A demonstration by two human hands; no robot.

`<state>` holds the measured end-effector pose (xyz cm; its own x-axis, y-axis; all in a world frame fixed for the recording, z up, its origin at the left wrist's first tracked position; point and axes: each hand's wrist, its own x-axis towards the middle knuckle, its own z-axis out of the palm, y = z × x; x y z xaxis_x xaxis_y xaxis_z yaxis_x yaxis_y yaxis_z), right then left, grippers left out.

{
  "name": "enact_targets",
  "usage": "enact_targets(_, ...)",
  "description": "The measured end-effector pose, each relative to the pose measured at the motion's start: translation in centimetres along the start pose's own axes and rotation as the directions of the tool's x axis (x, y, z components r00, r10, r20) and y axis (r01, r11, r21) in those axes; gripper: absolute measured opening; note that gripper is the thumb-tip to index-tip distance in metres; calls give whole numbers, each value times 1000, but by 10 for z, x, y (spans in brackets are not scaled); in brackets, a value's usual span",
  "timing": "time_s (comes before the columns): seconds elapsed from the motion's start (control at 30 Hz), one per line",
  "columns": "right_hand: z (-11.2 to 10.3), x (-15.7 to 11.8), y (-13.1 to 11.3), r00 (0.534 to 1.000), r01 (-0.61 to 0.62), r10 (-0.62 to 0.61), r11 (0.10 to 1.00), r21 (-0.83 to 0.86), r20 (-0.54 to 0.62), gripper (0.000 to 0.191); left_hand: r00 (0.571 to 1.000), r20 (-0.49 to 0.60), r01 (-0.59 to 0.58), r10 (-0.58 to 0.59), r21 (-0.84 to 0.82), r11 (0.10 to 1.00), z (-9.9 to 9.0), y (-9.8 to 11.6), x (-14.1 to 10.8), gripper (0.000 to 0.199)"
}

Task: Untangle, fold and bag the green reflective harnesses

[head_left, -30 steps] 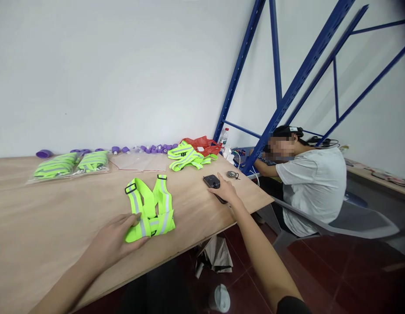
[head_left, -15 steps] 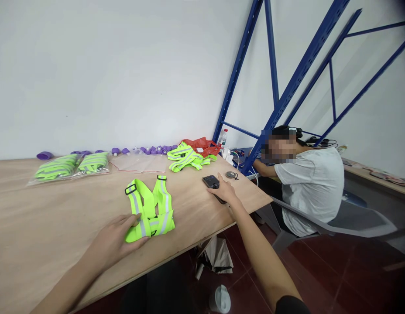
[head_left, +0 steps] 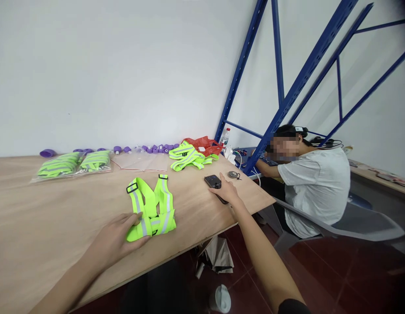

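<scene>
A neon yellow-green reflective strap vest [head_left: 165, 198] with grey stripes and black buckles lies partly folded on the wooden table [head_left: 101, 196]. My left hand [head_left: 119, 237] grips its lower left corner, thumb below and fingers on top. Farther right, my right hand [head_left: 228, 190] is around a dark smartphone [head_left: 213, 181] lying on the table with its screen lit; the palm covers part of it. A small round grey object with a cord [head_left: 233, 175] sits just beyond the right hand.
Bagged vests [head_left: 60, 165], purple pieces [head_left: 153, 149], a clear plastic bag [head_left: 142, 161], another loose vest [head_left: 189, 157] and a red bag [head_left: 205, 145] line the back. A bottle [head_left: 225, 137] stands beside the blue rack [head_left: 271, 126]. A person [head_left: 317, 187] sits at right.
The camera view has shifted slightly, so the table things appear a little to the right. Both hands keep their places on the vest and the smartphone.
</scene>
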<state>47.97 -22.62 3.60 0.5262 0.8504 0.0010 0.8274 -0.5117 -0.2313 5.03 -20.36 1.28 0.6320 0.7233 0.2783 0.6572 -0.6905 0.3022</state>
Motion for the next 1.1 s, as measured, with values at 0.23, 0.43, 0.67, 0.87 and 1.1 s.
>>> enact_targets(0.23,0,9,18,999,36,-29,961,276,-31,104,1000,-17,-18,18,5,1000,3,-3,-1,57)
enact_targets(0.43,0,-6,68,982,63,48,830,554,-184,68,999,-32,-26,26,-4,1000,6,-5,-2,55)
enact_targets(0.67,29,-50,103,930,98,174,734,672,-324,56,997,-58,-41,41,3,999,8,-5,-4,55)
enact_targets(0.87,44,-87,84,847,206,98,845,493,-523,46,998,-49,-38,38,12,999,7,-5,-3,52)
enact_targets(1.1,50,-131,19,688,521,-211,810,271,-694,20,1000,-19,-15,15,-1,1000,6,-4,-2,53)
